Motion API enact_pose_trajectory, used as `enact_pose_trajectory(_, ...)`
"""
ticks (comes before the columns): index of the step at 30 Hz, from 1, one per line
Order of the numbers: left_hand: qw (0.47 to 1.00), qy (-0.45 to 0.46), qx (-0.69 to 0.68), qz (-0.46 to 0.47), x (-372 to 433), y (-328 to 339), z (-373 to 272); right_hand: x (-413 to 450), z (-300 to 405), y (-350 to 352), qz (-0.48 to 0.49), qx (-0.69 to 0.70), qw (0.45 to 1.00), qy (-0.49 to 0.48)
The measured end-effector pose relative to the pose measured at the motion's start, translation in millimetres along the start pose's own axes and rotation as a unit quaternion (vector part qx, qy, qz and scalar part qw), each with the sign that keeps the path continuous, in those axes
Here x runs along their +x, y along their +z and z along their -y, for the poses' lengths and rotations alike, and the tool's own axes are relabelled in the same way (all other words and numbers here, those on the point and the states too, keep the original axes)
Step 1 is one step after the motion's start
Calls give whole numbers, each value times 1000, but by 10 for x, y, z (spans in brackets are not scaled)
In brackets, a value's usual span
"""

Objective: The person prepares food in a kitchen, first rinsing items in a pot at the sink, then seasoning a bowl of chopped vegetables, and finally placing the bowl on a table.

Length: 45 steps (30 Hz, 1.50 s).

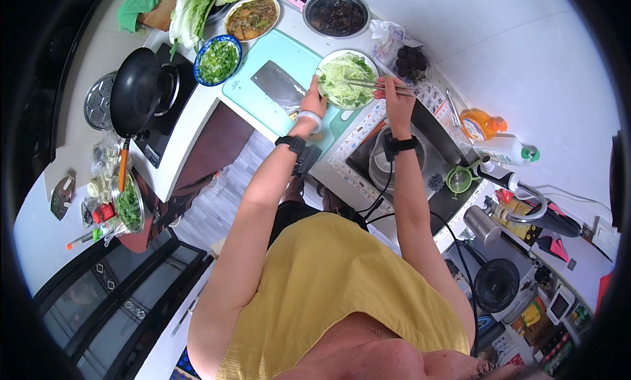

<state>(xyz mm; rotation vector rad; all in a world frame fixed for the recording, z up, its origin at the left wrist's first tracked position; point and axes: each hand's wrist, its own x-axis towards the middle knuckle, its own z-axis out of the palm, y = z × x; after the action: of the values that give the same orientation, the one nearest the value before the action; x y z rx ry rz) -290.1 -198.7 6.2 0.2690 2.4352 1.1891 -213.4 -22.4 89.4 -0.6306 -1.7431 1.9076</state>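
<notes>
My left hand (313,101) holds the near left rim of a white plate (373,67) heaped with shredded pale-green vegetable (345,77). Metal chopsticks (362,84) are gripped in my right hand (396,96), their tips in the shreds. Left of the plate, a cleaver (277,83) lies flat on a mint-green cutting board (256,52); its handle end is hidden behind my left hand and wrist. A blue-rimmed bowl of chopped green onion (217,61) stands at the board's left end.
Behind the board are a dish of cooked food (252,19) and a metal bowl of dark pieces (336,14). A wok (135,92) rests at the stove on the left. The sink (434,153) lies to the right, near an orange bottle (480,125) and a faucet (535,213).
</notes>
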Motion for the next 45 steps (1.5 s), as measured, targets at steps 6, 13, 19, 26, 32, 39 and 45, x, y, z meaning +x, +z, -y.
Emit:
enact_pose_trajectory(6, 976, 109, 53, -179, 49, -78, -146, -58, 250, -138, -2, -77, 996, -42)
enact_pose_trajectory(13, 968, 86, 72, -223, 426, -131, -437, -124, 83, -87, 7, -104, 991, -80)
enact_pose_trajectory(19, 960, 88, 177, -197, 493, -83, -529, -168, 293, -181, -15, -141, 985, -95)
enact_pose_trajectory(26, 962, 75, 112, -237, 544, -36, -385, -92, 151, -221, -37, -167, 981, -96)
enact_pose_trajectory(32, 970, 48, 8, -237, 368, -157, -244, -82, 25, -35, 8, -80, 994, -69)
enact_pose_trajectory(39, 968, 176, 68, 163, -655, 103, -275, 10, 305, -268, -36, -208, 971, -111)
enact_pose_trajectory(45, 940, 306, 20, 151, -898, 435, -142, -6, 79, -65, -20, -175, 980, -90)
